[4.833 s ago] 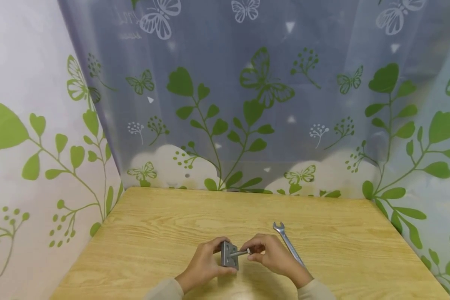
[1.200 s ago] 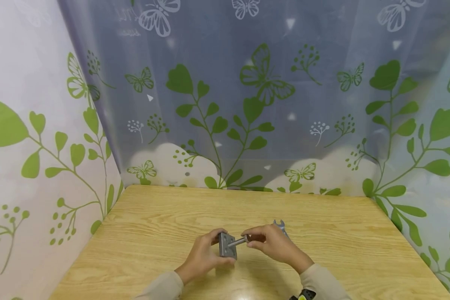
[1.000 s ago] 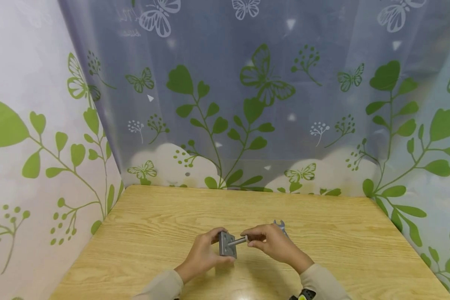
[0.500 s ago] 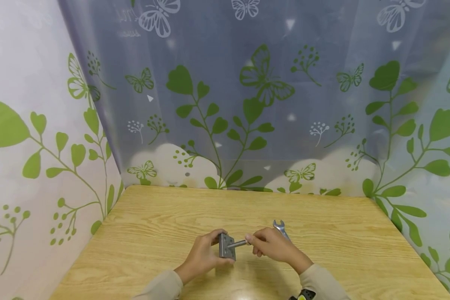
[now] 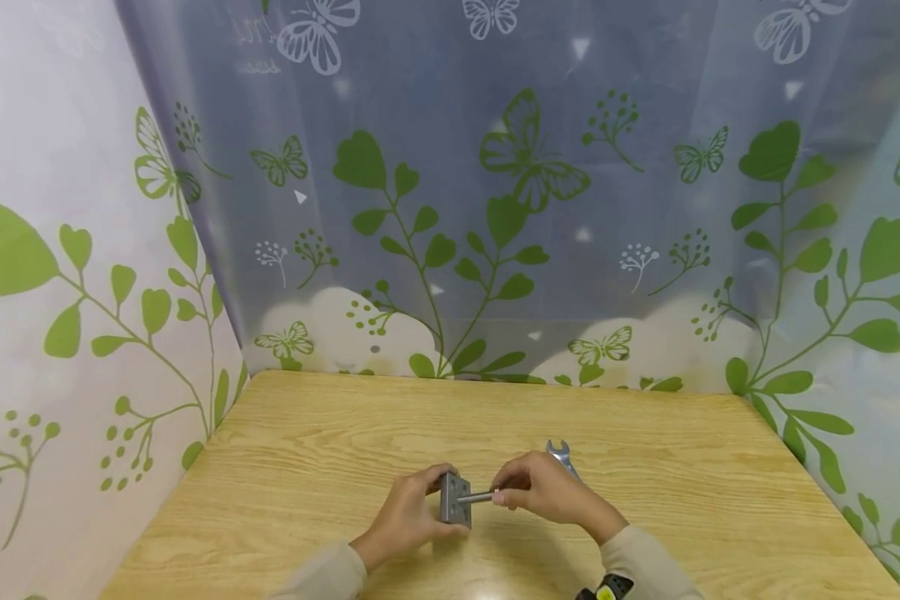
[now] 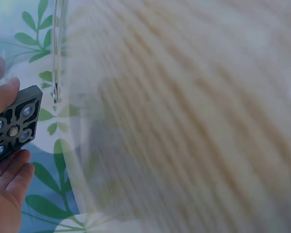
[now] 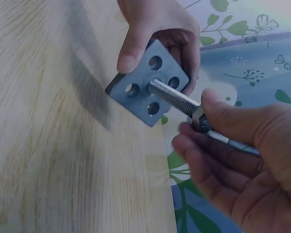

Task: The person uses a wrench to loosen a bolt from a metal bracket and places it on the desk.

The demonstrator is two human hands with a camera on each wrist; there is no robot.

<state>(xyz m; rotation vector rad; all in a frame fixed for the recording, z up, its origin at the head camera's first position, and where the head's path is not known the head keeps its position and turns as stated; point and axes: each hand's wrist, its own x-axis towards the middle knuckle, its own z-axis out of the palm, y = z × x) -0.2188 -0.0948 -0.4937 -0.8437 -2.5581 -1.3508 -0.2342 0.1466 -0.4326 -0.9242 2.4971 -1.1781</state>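
My left hand (image 5: pixel 408 512) grips a square metal plate (image 5: pixel 452 514) by its edges, thumb on one side and fingers on the other. The plate (image 7: pixel 141 77) has several round holes, and a threaded bolt (image 7: pixel 177 99) stands out from its middle. With thumb and fingertips, my right hand (image 5: pixel 547 492) pinches the bolt's hex head. In the left wrist view the plate's back (image 6: pixel 12 114) faces the camera, with a round end showing at its centre. Both hands are above the table. Behind the right hand lies an open-end wrench (image 5: pixel 561 452), its handle hidden by that hand.
The wooden table (image 5: pixel 330 442) reaches back to a curtain (image 5: pixel 450 275) printed with leaves and butterflies. Similar printed sheets hang at the left and right sides. A dark band with a yellow part (image 5: pixel 607 590) is on my right wrist.
The right thumb and fingers have shifted their hold round the bolt head between frames. The bolt tilts less than before. Over the longer span, the right hand has come to cover the wrench's handle.
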